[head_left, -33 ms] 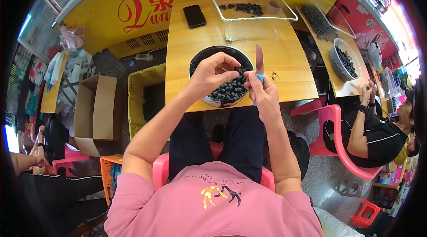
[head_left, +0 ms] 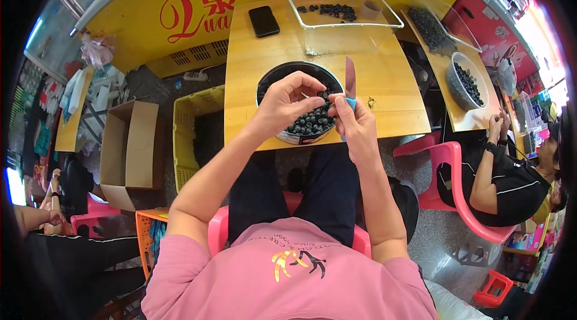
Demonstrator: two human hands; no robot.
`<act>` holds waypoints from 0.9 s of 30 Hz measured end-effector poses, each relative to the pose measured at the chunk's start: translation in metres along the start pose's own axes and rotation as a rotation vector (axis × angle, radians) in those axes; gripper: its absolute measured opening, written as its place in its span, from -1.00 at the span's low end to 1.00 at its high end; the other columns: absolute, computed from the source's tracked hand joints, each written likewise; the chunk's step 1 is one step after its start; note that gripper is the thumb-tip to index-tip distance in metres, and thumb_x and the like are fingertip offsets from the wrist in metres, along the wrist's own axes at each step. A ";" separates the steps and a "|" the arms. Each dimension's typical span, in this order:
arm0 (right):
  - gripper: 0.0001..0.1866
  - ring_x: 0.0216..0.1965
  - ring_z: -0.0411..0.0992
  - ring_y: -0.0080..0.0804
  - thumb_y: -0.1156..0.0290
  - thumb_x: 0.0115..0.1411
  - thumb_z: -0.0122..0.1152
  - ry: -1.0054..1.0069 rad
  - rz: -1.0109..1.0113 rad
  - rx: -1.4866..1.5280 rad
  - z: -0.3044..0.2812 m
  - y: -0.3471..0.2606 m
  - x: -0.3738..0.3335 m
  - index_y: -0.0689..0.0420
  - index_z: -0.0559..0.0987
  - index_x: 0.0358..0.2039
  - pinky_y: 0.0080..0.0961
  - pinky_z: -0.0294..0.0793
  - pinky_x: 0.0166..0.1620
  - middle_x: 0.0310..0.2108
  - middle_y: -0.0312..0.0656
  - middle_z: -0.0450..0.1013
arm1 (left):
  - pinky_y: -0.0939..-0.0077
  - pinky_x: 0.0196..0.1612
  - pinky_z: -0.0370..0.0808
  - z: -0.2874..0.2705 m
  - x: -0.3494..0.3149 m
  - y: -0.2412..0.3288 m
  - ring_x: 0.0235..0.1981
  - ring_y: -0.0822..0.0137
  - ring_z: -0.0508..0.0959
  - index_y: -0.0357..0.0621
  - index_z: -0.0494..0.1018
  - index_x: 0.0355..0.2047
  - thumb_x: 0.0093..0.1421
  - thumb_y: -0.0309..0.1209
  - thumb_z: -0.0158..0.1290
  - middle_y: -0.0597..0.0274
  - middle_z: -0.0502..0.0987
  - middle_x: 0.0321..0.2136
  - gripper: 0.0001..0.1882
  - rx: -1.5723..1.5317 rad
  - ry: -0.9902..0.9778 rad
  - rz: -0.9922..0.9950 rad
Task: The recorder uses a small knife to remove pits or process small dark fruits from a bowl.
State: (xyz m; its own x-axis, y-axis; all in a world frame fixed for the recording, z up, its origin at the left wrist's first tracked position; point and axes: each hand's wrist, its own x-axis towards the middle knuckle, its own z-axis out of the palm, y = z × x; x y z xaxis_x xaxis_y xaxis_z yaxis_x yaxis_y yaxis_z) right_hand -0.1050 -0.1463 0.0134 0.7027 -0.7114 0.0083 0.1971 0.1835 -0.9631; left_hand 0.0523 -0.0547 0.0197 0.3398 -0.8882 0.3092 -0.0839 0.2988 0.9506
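My left hand (head_left: 282, 103) is over a dark round bowl (head_left: 263, 75), its thumb and fingers drawn together. What they pinch is too small to make out; a pale bit shows by the thumb. In the bowl lie many small dark, round pieces (head_left: 309, 123), some with a hollow or ring at one end. At the bowl's right side, my right hand (head_left: 358, 124) grips a knife (head_left: 350, 79) by its blue handle, the blade pointing up and away from me. The right thumb and finger are close to the left fingertips, beside the bowl's rim.
Beyond the bowl stand a black phone (head_left: 264, 21) and a clear plastic bin (head_left: 336, 34) with more dark pieces. A yellow crate (head_left: 183, 140) and cardboard box (head_left: 143, 146) are left. To the right, a person (head_left: 487, 182) sits by another table with a filled bowl (head_left: 460, 100).
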 end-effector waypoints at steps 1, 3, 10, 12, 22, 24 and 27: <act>-0.76 -0.63 0.18 -0.78 0.26 0.29 0.12 -0.003 0.003 -0.002 0.005 -0.002 0.001 0.20 0.54 -0.24 -0.80 0.12 -0.58 -0.50 -0.36 0.42 | 0.64 -0.22 0.49 0.002 -0.005 0.003 -0.28 0.53 0.52 -0.28 0.45 -0.20 0.15 -0.57 0.15 0.33 0.46 -0.31 -0.81 -0.001 0.005 -0.001; -0.76 -0.63 0.19 -0.78 0.26 0.28 0.15 -0.046 -0.037 -0.002 0.014 -0.006 0.001 0.19 0.54 -0.24 -0.80 0.13 -0.57 -0.50 -0.35 0.44 | 0.59 -0.08 0.49 0.006 -0.014 0.006 -0.20 0.45 0.53 -0.30 0.41 -0.18 0.16 -0.63 0.12 0.27 0.41 -0.21 -0.79 -0.148 0.037 0.001; -0.77 -0.63 0.19 -0.77 0.26 0.24 0.21 -0.070 -0.060 -0.059 0.028 -0.016 -0.003 0.17 0.55 -0.26 -0.79 0.13 -0.57 -0.58 -0.42 0.40 | 0.63 -0.20 0.51 0.011 -0.025 0.006 -0.32 0.47 0.57 -0.28 0.42 -0.22 0.12 -0.64 0.16 0.31 0.44 -0.34 -0.78 0.152 0.207 0.196; -0.79 -0.63 0.19 -0.77 0.28 0.23 0.22 -0.093 -0.067 -0.082 0.026 -0.017 -0.002 0.17 0.56 -0.27 -0.78 0.13 -0.57 -0.61 -0.44 0.36 | 0.63 -0.19 0.50 0.011 -0.025 0.007 -0.31 0.48 0.56 -0.28 0.43 -0.22 0.12 -0.63 0.16 0.31 0.44 -0.34 -0.78 0.161 0.195 0.208; -0.84 -0.63 0.21 -0.75 0.37 0.20 0.25 -0.126 -0.019 0.063 0.024 -0.019 -0.003 0.17 0.57 -0.27 -0.76 0.15 -0.56 -0.59 -0.44 0.38 | 0.68 -0.14 0.46 0.020 -0.038 0.019 -0.21 0.57 0.49 -0.23 0.44 -0.17 0.19 -0.57 0.12 0.34 0.48 -0.24 -0.80 -0.286 0.230 -0.005; -0.84 -0.62 0.21 -0.75 0.38 0.20 0.25 -0.113 -0.032 0.024 0.025 -0.017 -0.002 0.18 0.57 -0.26 -0.75 0.16 -0.55 -0.58 -0.44 0.39 | 0.69 -0.15 0.46 0.022 -0.040 0.017 -0.23 0.58 0.49 -0.24 0.44 -0.16 0.19 -0.58 0.12 0.35 0.48 -0.25 -0.80 -0.285 0.273 -0.011; -0.85 -0.63 0.20 -0.75 0.39 0.20 0.25 -0.124 -0.021 0.067 0.027 -0.012 -0.003 0.17 0.57 -0.27 -0.76 0.15 -0.56 -0.58 -0.44 0.38 | 0.71 -0.18 0.45 0.024 -0.038 0.010 -0.27 0.58 0.48 -0.26 0.44 -0.17 0.19 -0.58 0.12 0.36 0.48 -0.29 -0.80 -0.265 0.346 0.050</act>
State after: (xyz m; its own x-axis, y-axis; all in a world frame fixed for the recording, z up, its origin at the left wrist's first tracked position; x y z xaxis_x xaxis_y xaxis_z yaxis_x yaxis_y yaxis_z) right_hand -0.0910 -0.1286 0.0325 0.7762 -0.6271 0.0649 0.2544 0.2173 -0.9424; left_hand 0.0160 -0.0259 0.0180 0.6390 -0.7147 0.2843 0.1197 0.4575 0.8811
